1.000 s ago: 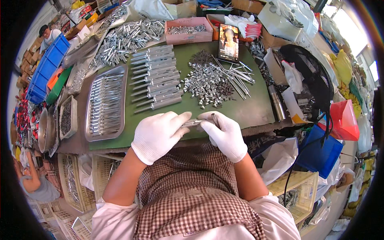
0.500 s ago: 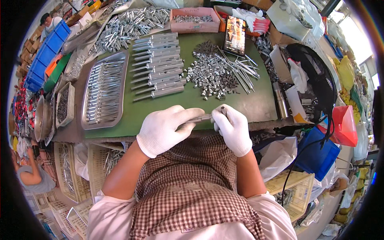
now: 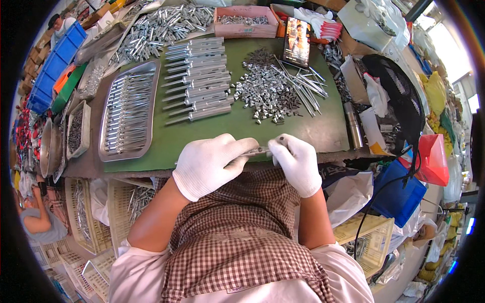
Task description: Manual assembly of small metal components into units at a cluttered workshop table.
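Both my hands wear white knit gloves and meet just in front of the green work mat's near edge. My left hand [image 3: 212, 164] is closed around a slim silver metal tube [image 3: 258, 151], which points to the right, with a small hole showing near its end. My right hand [image 3: 298, 164] is closed at that end of the tube, and a small dark metal piece [image 3: 281, 138] shows between its fingers. Beyond lie a column of silver tubes with thin rods [image 3: 202, 86] and a heap of small silver fittings [image 3: 257, 91] mixed with dark pins [image 3: 290, 104].
A metal tray [image 3: 105, 144] of assembled rods is at left. At the back are loose tubes [image 3: 166, 25], a pink box [image 3: 245, 31] and a picture-covered box [image 3: 297, 43]. Long thin rods [image 3: 305, 93], a steel cylinder [image 3: 353, 126] and a black mesh object [image 3: 399, 91] are on the right.
The tube now shows a small hole near my right fingers. The dark piece sits lower between my right fingers. The view has shifted slightly; both hands stay in place.
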Motion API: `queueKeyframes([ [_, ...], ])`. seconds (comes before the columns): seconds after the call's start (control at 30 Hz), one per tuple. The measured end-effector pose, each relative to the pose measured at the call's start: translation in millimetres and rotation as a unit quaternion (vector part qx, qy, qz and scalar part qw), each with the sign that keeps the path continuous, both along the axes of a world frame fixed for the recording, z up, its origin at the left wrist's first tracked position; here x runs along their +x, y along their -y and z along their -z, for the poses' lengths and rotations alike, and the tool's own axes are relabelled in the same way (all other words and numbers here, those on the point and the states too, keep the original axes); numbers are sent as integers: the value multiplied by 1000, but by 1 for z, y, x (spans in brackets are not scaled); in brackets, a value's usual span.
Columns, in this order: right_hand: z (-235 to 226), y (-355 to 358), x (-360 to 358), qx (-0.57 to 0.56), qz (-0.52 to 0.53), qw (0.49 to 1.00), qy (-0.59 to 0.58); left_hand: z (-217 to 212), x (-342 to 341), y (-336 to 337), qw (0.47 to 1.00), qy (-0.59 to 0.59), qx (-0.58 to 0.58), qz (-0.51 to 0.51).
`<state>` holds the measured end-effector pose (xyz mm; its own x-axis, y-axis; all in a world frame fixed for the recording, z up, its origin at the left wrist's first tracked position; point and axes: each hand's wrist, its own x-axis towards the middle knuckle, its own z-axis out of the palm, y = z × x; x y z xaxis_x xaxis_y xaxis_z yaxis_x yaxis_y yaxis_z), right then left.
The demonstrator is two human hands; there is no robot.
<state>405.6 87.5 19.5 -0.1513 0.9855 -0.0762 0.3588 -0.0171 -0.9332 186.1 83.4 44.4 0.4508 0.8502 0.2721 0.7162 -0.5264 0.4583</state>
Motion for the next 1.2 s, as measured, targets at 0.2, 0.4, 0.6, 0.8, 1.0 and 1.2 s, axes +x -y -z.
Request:
queueKeyframes([
  [0.2,9,-26,12,218,104,952,187,5,18,1,994,-110,-1,-25],
  [0.4,10,-33,11,233,60,907,345,7,26,0,988,-136,-48,-57],
  [0.6,9,-36,14,244,40,919,307,7,25,0,989,-127,-52,-56],
  [0.8,4,-26,9,260,-1,923,285,11,25,0,988,-128,-56,-62],
  [1.0,-6,-16,0,203,-92,945,240,14,23,-1,993,-94,-26,-60],
  [1.2,-4,-26,-5,205,-59,961,178,16,20,-3,994,-90,-29,-54],
])
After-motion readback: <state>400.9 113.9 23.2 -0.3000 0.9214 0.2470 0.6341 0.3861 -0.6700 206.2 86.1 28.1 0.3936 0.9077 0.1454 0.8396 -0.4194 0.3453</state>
